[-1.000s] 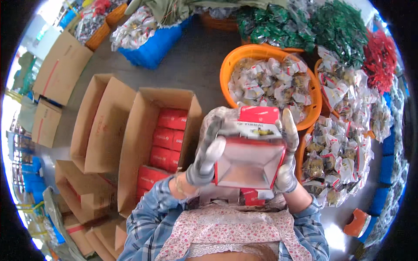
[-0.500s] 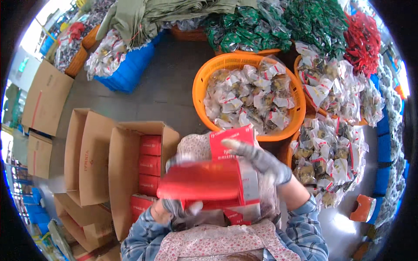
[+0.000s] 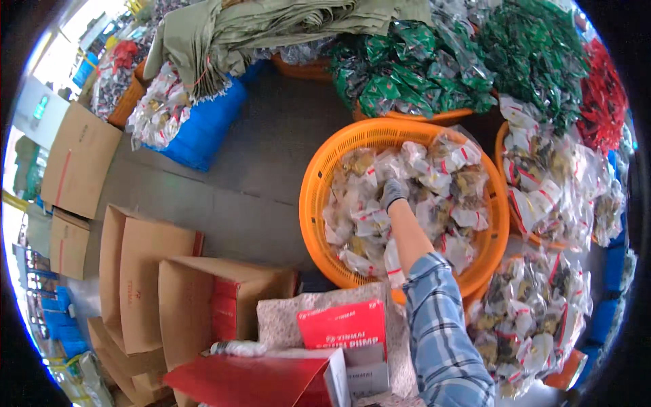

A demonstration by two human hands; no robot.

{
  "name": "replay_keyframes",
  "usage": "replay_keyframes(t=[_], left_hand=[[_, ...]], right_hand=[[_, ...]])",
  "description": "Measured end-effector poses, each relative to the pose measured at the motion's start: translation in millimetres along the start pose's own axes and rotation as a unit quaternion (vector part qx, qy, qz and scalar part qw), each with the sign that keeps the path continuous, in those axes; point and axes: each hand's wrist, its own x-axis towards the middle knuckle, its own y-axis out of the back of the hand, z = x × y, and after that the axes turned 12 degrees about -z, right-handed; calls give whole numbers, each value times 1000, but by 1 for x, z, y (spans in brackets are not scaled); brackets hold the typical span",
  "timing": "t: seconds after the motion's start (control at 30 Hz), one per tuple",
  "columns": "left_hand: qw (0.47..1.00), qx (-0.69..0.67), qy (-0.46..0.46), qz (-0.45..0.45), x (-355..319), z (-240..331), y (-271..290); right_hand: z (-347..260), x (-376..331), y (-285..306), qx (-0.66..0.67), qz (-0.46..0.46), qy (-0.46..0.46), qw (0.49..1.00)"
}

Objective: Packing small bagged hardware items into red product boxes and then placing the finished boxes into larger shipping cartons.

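Note:
My right hand (image 3: 392, 192), in a grey glove, reaches into the big orange basket (image 3: 308, 197) and presses among the clear snack packets (image 3: 441, 176); its fingers are buried in them. The plaid sleeve (image 3: 441, 325) runs back to the lower edge. My left hand (image 3: 234, 349), also gloved, grips the top edge of an open red box (image 3: 251, 381) at the bottom. A red-and-white carton (image 3: 339, 327) stands just right of it on a patterned cloth (image 3: 285, 315). Left of that, an open cardboard box (image 3: 186, 298) holds stacked red boxes (image 3: 226, 308).
A second orange basket (image 3: 500, 146) of packets stands at right, with more packets (image 3: 536, 312) heaped below it. Green packets (image 3: 420, 68) and red ones (image 3: 603, 88) pile up at the back. Olive sacks (image 3: 271, 27), a blue tarp (image 3: 203, 129) and empty cardboard boxes (image 3: 78, 159) are at left.
My right hand let go of the red box and stretched forward into the orange basket. The red box dropped lower, held now by my left hand alone.

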Motion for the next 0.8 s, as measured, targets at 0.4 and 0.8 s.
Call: replay_keyframes(t=[0.4, 0.8], left_hand=[[981, -118, -146, 48, -75, -49, 48], [949, 199, -185, 157, -26, 8, -110]], right_hand=[[9, -24, 88, 236, -205, -83, 946], [-145, -408, 57, 213, -523, 156, 811]])
